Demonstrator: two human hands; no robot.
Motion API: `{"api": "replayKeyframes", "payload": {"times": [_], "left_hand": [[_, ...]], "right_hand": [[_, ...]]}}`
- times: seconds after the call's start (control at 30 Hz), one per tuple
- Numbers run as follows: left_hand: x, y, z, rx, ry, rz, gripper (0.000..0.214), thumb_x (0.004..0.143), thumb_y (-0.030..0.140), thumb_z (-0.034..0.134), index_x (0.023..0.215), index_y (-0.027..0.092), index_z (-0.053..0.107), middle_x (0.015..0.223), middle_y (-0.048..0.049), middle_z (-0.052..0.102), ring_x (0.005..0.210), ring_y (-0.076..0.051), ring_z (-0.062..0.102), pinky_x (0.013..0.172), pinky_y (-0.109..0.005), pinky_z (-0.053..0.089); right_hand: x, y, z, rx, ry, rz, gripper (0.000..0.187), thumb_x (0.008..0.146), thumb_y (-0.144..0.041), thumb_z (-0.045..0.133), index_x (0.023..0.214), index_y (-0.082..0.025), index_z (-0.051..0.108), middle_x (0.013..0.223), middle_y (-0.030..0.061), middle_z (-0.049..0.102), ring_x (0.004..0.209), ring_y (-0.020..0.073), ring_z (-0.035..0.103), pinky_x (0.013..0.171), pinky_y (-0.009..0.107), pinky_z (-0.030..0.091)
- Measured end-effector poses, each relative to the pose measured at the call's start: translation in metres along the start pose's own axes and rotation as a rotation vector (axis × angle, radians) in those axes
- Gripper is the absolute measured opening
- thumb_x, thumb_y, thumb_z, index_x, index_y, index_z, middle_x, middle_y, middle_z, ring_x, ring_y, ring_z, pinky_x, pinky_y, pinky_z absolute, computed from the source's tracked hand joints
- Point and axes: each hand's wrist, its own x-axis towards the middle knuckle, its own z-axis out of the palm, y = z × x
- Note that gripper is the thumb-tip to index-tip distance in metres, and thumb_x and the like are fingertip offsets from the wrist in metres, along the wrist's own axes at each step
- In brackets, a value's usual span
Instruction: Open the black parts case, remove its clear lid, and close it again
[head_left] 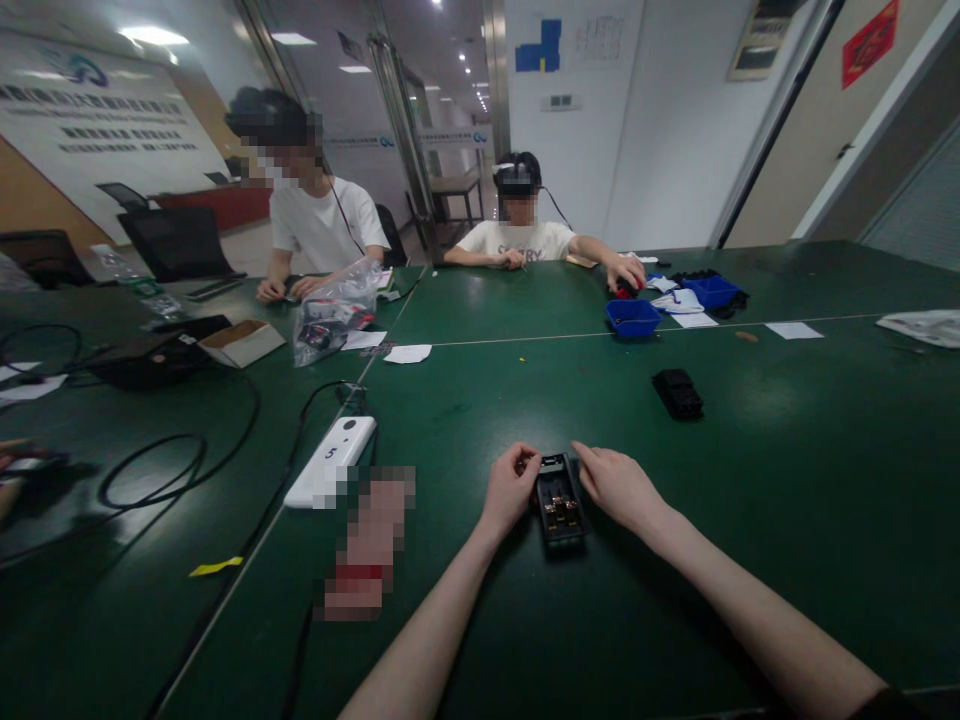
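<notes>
Green tabletop [465,400] bears the black housing [561,505] cavity-up, likely so you can reach inside, your left hand [510,490] curled at the housing's far-left corner, hold impossible to tell, your right hand [613,482] loosely open beside its right edge, seemingly empty.

On the tabletop [795,520], the casing [561,512] lies between the left hand [511,488], at its far left corner, and the right hand [619,486], by its far right corner. Behind it, rightward, lies a separate part [678,393]; farther back, the near tray [634,319] sits left of the rear tray [712,292]. Left of the casing lies a long block [337,455]; behind that, a plastic bag [334,312], with a box [241,345] just left. 2 people [326,222] sit behind.
</notes>
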Motion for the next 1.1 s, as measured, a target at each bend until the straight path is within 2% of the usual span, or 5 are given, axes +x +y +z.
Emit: {"api": "replayKeyframes", "payload": {"times": [0.13,0.33,0.53,0.7,1.1], "left_hand": [[0.0,0.0,0.0,0.006,0.01,0.005,0.018,0.075,0.032,0.053,0.069,0.015,0.053,0.06,0.0028,0.051,0.05,-0.009,0.047,0.045,-0.019,0.036],[-0.001,0.001,-0.001,0.005,0.009,0.01,0.019,0.074,0.033,0.055,0.069,0.015,0.054,0.061,0.0023,0.053,0.052,-0.01,0.049,0.047,-0.02,0.037],[0.0,-0.001,0.0,0.007,0.012,0.009,0.019,0.074,0.034,0.054,0.069,0.015,0.053,0.057,0.0036,0.051,0.048,-0.009,0.047,0.046,-0.019,0.037],[-0.001,0.001,0.0,-0.005,0.005,0.023,0.02,0.074,0.034,0.054,0.068,0.015,0.053,0.055,0.0035,0.051,0.047,-0.009,0.047,0.046,-0.019,0.037],[0.0,0.0,0.0,0.013,-0.007,0.025,0.02,0.076,0.033,0.053,0.068,0.015,0.053,0.056,0.0033,0.05,0.046,-0.009,0.047,0.043,-0.018,0.036]], "right_hand": [[0.004,0.018,-0.002,0.249,0.031,0.064,0.043,0.084,-0.018,0.039,0.126,-0.012,0.047,0.083,0.0094,0.068,0.074,0.0184,0.063,0.069,0.029,0.047],[0.01,0.036,-0.01,0.942,0.206,0.165,0.034,0.081,-0.024,0.044,0.114,-0.018,0.051,0.079,0.002,0.065,0.054,0.0115,0.058,0.054,0.027,0.049],[0.006,0.008,-0.004,1.497,0.058,0.132,0.041,0.069,-0.025,0.063,0.106,-0.019,0.046,0.081,0.0001,0.062,0.063,0.0116,0.062,0.06,0.028,0.052],[0.003,-0.009,0.004,1.535,0.037,0.069,0.038,0.07,-0.024,0.063,0.103,-0.021,0.044,0.082,-0.0006,0.06,0.066,0.0111,0.062,0.065,0.029,0.052],[0.004,-0.009,0.008,1.479,-0.014,0.057,0.036,0.069,-0.021,0.061,0.1,-0.021,0.043,0.077,-0.0025,0.059,0.063,0.0106,0.061,0.062,0.027,0.05]]}}
